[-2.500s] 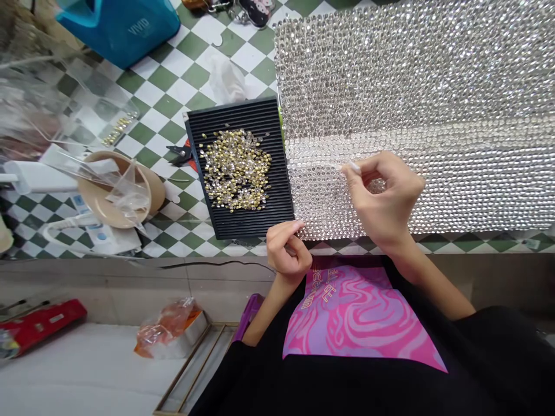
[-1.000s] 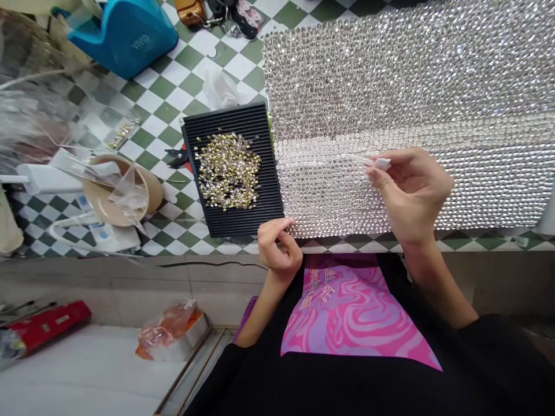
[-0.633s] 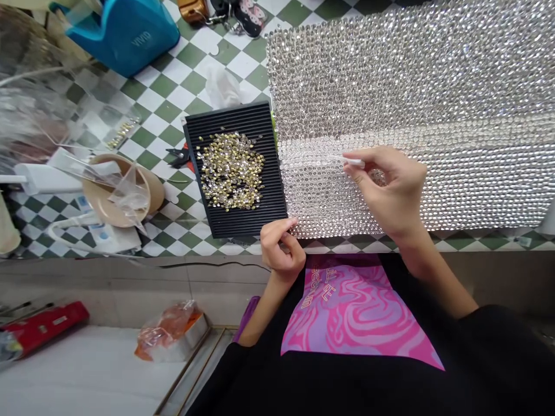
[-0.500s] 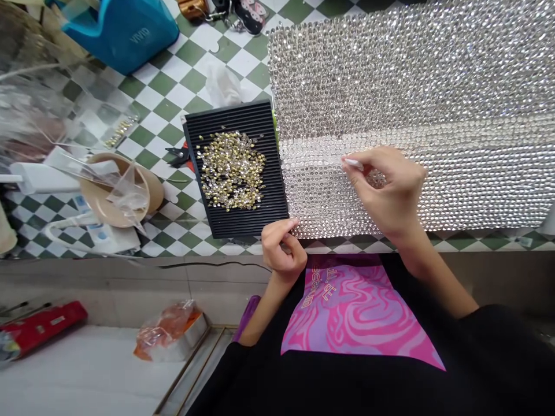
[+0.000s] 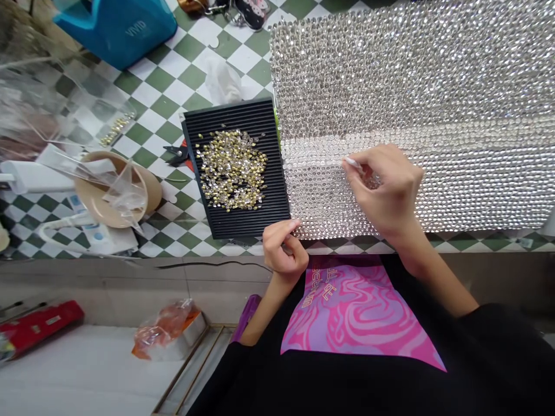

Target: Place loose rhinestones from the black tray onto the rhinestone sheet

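A wide silver rhinestone sheet [image 5: 390, 75] covers the right side of the table, with a paler band running across it. Over that band, my right hand [image 5: 385, 190] pinches a small white stick-like piece [image 5: 353, 163], its tip close to the stones. My left hand [image 5: 284, 248] is closed at the sheet's lower left corner, thumb and forefinger pinching the edge. Between the sheet and the left-hand clutter lies a black ribbed tray [image 5: 243, 226], which bears a heap of loose gold-and-clear rhinestones [image 5: 234, 170].
Red-handled pliers [image 5: 178, 155] lie left of the tray. Further left stand a beige cup [image 5: 150, 188] with plastic scraps and a blue tape dispenser [image 5: 125, 32]. A crumpled white tissue [image 5: 223, 81] sits behind the tray. The table's front edge runs just beneath my wrists.
The view has shifted very slightly. My right hand keeps its pinch and has barely moved along the band; my left hand stays at the corner.
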Demonstrator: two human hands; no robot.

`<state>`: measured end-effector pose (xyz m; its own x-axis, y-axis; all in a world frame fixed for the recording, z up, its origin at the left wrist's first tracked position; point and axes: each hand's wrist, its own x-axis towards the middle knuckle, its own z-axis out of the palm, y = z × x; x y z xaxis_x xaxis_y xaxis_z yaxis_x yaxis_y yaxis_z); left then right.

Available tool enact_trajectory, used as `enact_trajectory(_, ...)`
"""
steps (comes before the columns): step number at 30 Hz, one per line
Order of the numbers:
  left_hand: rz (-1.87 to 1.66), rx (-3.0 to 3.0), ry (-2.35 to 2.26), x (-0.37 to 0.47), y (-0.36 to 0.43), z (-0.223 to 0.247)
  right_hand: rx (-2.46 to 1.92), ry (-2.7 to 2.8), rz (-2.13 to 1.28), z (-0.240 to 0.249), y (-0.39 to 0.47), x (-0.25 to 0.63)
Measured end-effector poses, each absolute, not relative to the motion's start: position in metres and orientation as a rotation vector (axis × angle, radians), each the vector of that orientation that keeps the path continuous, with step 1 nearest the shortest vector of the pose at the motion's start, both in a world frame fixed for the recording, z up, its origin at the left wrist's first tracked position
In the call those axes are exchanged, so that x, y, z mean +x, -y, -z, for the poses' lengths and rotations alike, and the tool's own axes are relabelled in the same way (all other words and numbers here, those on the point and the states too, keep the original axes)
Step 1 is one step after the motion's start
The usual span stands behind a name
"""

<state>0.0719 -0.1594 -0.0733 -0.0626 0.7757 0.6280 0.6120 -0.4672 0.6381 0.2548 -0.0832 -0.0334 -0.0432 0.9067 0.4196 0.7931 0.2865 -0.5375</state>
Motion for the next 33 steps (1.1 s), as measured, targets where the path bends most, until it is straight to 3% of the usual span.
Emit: enact_trajectory(33, -1.542, 2.066, -1.587, 0.074, 0.158, 0.072, -1.621, 1.793, -0.112, 0.028, 0.091, 0.271)
